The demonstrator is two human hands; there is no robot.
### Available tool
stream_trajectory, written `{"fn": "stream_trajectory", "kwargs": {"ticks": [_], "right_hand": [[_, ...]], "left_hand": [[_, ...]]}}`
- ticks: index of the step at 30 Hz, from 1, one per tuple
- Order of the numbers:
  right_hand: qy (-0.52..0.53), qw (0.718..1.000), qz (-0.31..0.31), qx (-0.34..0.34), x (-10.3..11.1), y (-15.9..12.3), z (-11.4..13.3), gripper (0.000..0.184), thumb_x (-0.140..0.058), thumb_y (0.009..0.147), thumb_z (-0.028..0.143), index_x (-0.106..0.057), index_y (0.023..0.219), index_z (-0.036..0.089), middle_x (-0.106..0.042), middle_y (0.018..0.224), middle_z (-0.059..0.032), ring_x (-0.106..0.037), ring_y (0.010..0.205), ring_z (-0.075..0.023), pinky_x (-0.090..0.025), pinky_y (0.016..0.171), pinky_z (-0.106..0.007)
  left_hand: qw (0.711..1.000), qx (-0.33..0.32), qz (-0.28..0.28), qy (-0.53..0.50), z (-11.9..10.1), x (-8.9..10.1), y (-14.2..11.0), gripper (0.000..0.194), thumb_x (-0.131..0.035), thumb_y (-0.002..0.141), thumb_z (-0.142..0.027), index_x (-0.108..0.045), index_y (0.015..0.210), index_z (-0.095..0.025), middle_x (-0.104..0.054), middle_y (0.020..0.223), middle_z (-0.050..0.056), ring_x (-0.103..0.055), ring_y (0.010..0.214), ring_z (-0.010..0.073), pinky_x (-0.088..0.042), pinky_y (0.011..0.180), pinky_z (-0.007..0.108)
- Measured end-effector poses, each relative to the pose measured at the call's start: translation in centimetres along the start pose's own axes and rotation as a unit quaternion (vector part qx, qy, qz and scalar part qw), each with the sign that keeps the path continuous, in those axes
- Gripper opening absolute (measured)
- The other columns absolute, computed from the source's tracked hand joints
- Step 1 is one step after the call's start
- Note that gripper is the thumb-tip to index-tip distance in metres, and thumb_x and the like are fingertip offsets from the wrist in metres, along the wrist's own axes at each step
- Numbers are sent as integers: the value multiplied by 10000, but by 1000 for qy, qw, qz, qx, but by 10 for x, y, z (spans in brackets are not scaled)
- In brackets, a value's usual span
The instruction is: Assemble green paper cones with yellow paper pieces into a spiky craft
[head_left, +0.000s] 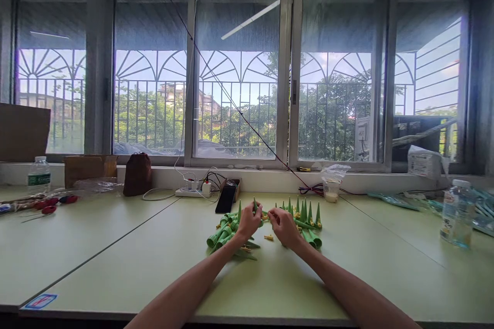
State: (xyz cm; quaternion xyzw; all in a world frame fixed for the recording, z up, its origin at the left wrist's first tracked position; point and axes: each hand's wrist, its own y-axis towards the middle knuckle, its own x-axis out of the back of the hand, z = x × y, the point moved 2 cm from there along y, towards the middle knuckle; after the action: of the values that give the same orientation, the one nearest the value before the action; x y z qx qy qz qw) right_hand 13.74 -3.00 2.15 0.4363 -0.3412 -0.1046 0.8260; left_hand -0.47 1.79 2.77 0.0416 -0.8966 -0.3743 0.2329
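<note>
My left hand (249, 222) is closed around a small green pointed cone, whose tip shows above the fingers. Just to the right, my right hand (284, 225) has its thumb and fingertips pinched together; what lies in the pinch is too small to make out. Green hollow cones (221, 236) lie in a heap beside and under the left hand. Behind the right hand, a row of green spikes (304, 212) stands upright with small yellow pieces at their bases. A loose yellow piece (269, 237) rests on the table between my wrists.
A black phone (226, 199) leans near a power strip (195, 193) at the back. A dark pouch (138, 174), a cardboard box (90, 169) and a bottle (39, 177) stand at left. Another bottle (457, 213) and a plastic cup (331, 188) are at right.
</note>
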Motion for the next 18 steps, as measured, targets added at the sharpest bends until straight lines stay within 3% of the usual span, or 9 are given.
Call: {"fn": "stream_trajectory", "kwargs": {"ticks": [18], "right_hand": [[-5, 1000, -13, -5, 1, 0, 4, 293, -421, 903, 243, -628, 712, 163, -586, 621, -17, -470, 563, -128, -305, 561, -231]], "left_hand": [[1000, 10, -5, -1, -4, 1, -2, 257, -459, 844, -385, -592, 774, -177, -643, 633, 24, -603, 594, 155, -447, 590, 250]]}}
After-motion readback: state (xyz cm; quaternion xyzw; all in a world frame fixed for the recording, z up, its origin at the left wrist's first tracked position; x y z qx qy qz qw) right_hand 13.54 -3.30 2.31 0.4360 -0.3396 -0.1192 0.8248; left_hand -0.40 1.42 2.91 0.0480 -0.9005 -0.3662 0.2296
